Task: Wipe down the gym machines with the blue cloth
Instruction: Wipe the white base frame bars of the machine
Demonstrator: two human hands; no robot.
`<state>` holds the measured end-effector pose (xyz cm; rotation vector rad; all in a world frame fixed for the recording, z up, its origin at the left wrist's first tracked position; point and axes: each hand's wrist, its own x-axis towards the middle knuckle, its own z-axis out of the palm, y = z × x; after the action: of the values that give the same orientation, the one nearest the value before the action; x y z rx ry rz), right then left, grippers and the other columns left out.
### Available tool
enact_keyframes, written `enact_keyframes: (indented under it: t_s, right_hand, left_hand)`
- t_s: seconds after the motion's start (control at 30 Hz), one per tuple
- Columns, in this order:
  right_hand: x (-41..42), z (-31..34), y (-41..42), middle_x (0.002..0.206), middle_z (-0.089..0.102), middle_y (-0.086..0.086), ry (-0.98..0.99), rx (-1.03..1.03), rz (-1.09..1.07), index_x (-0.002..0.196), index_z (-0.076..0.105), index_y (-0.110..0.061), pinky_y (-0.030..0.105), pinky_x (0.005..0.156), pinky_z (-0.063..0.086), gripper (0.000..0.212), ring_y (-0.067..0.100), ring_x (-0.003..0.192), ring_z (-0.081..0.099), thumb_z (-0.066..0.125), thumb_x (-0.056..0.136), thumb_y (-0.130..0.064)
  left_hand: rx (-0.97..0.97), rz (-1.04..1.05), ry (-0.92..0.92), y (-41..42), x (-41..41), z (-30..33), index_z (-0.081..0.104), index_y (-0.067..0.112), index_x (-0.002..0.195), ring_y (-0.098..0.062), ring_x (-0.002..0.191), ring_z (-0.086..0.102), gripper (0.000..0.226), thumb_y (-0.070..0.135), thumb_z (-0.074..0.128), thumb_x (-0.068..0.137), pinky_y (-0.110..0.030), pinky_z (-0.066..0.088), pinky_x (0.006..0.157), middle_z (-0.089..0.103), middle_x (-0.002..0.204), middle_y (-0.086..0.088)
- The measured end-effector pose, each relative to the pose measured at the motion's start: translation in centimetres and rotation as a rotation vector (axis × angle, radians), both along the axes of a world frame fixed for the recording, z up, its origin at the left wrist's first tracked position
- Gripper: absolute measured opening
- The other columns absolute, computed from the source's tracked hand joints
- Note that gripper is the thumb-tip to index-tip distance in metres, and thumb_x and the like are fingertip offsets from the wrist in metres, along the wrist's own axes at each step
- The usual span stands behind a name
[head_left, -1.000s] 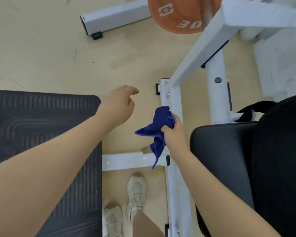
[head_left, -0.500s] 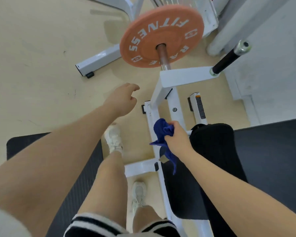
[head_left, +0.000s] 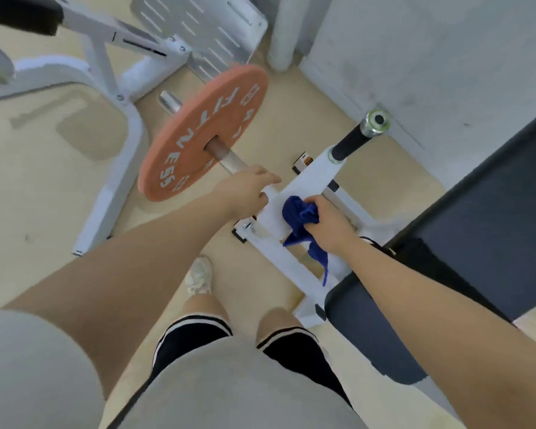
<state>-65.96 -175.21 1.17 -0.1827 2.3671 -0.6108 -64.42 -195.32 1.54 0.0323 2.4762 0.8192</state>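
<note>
The blue cloth is bunched in my right hand, which grips it and presses it against the white arm of the gym machine; a strip of cloth hangs down below my fist. My left hand grips the end of that white arm, just below the steel sleeve that carries an orange weight plate. A black handle with a chrome cap sticks out of the arm on the far side.
The machine's black padded seat and backrest lie to my right. Another white machine frame with a perforated footplate stands to the left and ahead. A grey wall closes off the far right. My legs and shoe stand on the beige floor.
I stepped closer and the view tilted up. My left hand moved forward and took hold of the white arm. My right hand lifted the cloth onto that arm.
</note>
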Motion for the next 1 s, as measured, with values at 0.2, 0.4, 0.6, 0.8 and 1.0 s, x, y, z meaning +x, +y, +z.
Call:
enact_keyframes:
  t_s: [0.2, 0.4, 0.6, 0.8, 1.0]
  right_hand:
    - [0.4, -0.3, 1.2, 0.095, 0.055, -0.004, -0.089, -0.187, -0.384, 0.115, 0.049, -0.019, 0.019, 0.064, 0.039, 0.034, 0.017, 0.088, 0.053, 0.053, 0.084, -0.005]
    - [3.5, -1.2, 3.2, 0.095, 0.055, 0.000, -0.152, -0.225, -0.609, 0.115, 0.050, -0.014, 0.018, 0.062, 0.041, 0.032, 0.019, 0.088, 0.054, 0.056, 0.085, -0.003]
    - [7.1, -2.2, 3.3, 0.096, 0.054, 0.002, -0.199, -0.255, -0.764, 0.112, 0.046, -0.013, 0.023, 0.062, 0.041, 0.029, 0.018, 0.080, 0.052, 0.056, 0.086, -0.005]
    - [11.5, -5.6, 0.1, 0.091, 0.055, 0.006, -0.190, -0.193, -0.889, 0.108, 0.045, -0.010, 0.021, 0.054, 0.038, 0.021, 0.018, 0.072, 0.052, 0.053, 0.089, -0.008]
    - [14.4, -14.2, -4.4, 0.094, 0.051, 0.006, -0.052, -0.213, -1.029, 0.116, 0.046, -0.002, 0.025, 0.065, 0.038, 0.026, 0.020, 0.081, 0.048, 0.049, 0.090, -0.004]
  left_hand:
    - [-0.152, -0.314, -0.189, 1.5, -4.8, 0.8, 0.022, 0.031, 0.146, -0.024, 0.131, 0.039, 0.054, 0.028, 0.044, 0.097, -0.030, 0.031, 0.103, 0.010, 0.156, -0.003]
    - [-0.087, -0.392, -0.291, 3.3, -5.0, -1.1, 0.006, 0.032, 0.149, -0.024, 0.130, 0.038, 0.074, 0.036, 0.053, 0.092, -0.032, 0.033, 0.104, 0.017, 0.155, -0.001]
    - [0.024, -0.469, -0.216, 4.4, -2.7, -3.3, 0.022, 0.032, 0.146, -0.018, 0.134, 0.033, 0.066, 0.029, 0.057, 0.091, -0.025, 0.027, 0.105, 0.014, 0.156, 0.003]
    - [-0.014, -0.654, 0.093, 0.6, 0.1, -6.1, 0.005, 0.023, 0.149, -0.021, 0.145, 0.004, 0.089, 0.034, 0.065, 0.084, -0.038, 0.015, 0.115, -0.004, 0.157, 0.002]
    - [-0.144, -0.569, -0.100, -5.2, 1.6, -12.4, -0.004, 0.008, 0.148, -0.018, 0.144, -0.011, 0.097, 0.030, 0.066, 0.085, -0.025, 0.002, 0.114, -0.015, 0.156, -0.005]
